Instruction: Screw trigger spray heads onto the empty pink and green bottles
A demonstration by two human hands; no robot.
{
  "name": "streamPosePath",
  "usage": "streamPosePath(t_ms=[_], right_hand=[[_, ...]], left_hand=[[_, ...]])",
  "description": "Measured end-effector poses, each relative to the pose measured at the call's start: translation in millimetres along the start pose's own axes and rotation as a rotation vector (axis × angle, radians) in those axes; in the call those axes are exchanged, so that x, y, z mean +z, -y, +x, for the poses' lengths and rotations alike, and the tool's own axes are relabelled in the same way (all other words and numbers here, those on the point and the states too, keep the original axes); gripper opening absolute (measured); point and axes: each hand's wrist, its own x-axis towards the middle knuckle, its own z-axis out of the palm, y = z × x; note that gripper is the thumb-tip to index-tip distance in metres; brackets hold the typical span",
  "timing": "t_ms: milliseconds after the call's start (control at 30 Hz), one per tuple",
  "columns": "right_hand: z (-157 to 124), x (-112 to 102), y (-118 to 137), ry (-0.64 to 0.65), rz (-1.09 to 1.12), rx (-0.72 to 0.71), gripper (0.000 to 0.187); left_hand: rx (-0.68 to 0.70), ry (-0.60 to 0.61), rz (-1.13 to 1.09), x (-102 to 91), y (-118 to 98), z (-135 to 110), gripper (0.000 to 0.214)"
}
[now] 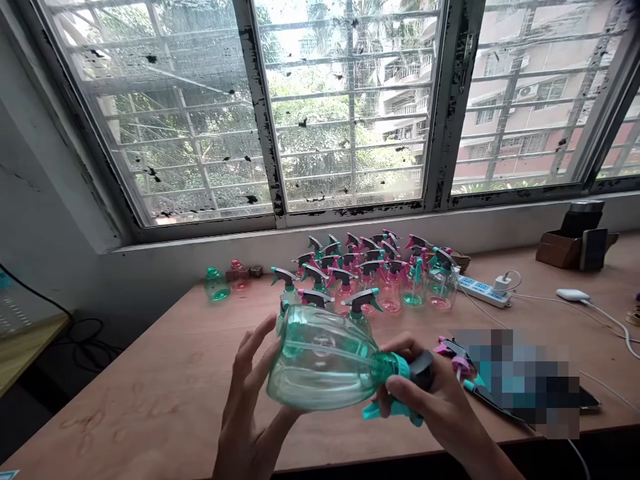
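A clear green spray bottle [325, 360] lies sideways in the air above the table, its base to the left and its neck to the right. My right hand [425, 393] grips the bottle at its turquoise collar and black-and-turquoise trigger head [421, 370]. Around the base end, my left hand [260, 393] is cupped, with the thumb below and the fingers partly hidden behind the bottle. Just beyond stand several pink and green spray bottles [390, 293] in a close group, fitted with trigger heads.
A headless green bottle [217, 285] and a pink one [239, 275] stand at the back left. Loose spray heads [457, 360] lie right, beside a blurred-out patch. A power strip [484, 291], a white charger [573, 295] with cables and a brown box [555, 248] sit farther right.
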Motion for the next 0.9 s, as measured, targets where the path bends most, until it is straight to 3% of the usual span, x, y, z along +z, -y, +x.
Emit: streamPosePath(t_ms=[67, 167, 367, 533, 700, 900], right_hand=[[1.3, -2.2, 1.6, 0.02, 0.052, 0.048, 0.03], [1.5, -3.0, 2.1, 0.016, 0.042, 0.04, 0.029], [0.1, -1.8, 3.0, 0.006, 0.001, -0.004, 0.027], [3.1, -4.0, 8.9, 0.021, 0.069, 0.096, 0.031], [1.7, -5.3, 10.6, 0.04, -0.058, 0.077, 0.03], [1.7, -9.4, 13.1, 0.087, -0.135, 0.121, 0.033]], left_hand=[[0.064, 0.011, 0.059, -0.4, 1.7, -1.0, 0.066], [0.008, 0.034, 0.05, 0.7, 2.8, -3.4, 0.071], [-0.061, 0.053, -0.071, 0.7, 8.3, -4.4, 0.046], [0.03, 0.066, 0.014, -3.0, 14.2, -3.8, 0.061], [-0.03, 0.084, 0.018, -3.1, 10.2, -4.3, 0.068], [-0.023, 0.103, -0.039, -5.6, 9.1, -2.5, 0.053]])
